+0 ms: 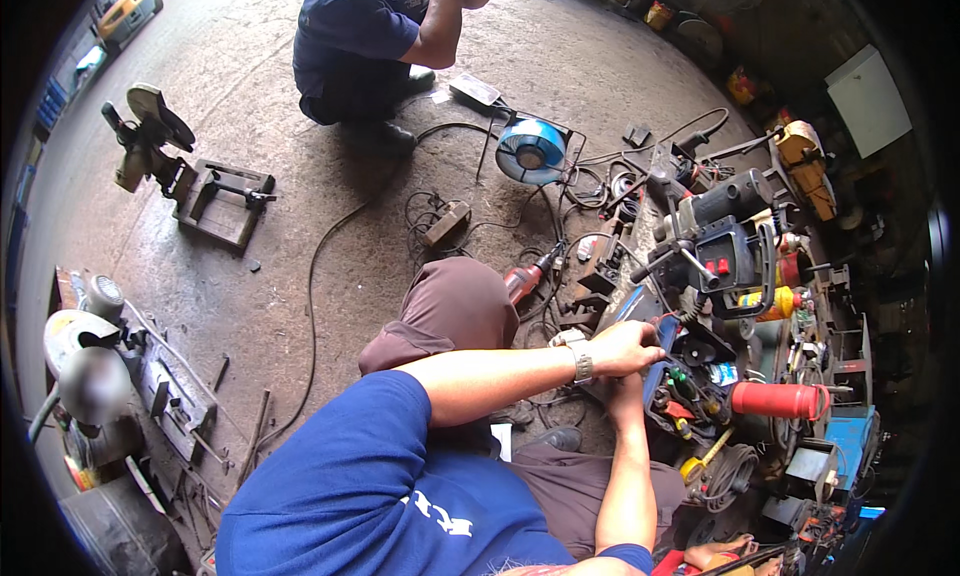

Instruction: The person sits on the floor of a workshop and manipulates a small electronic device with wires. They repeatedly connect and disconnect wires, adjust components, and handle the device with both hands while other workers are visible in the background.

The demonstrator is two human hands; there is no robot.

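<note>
My left hand (632, 347), with a metal watch on its wrist, reaches over from the left at the near edge of a blue toolbox (655, 384). Its fingers are curled together at the tips; whatever they hold is too small to make out. Directly below it is my right hand (626, 388), its fingers mostly covered by the left. A thin red wire (661, 320) runs close to the left fingertips. Inside the box lie pliers with green and red handles (679, 410) and other small tools. A black drill machine with red switches (722, 266) stands just beyond.
A red cylinder (778, 400) lies right of the toolbox. A blue fan (530, 151) and trailing cables (312, 306) are on the floor ahead. A cut-off saw (150, 141) stands far left, another machine (85, 346) nearer. A person in dark blue (350, 51) crouches at the back.
</note>
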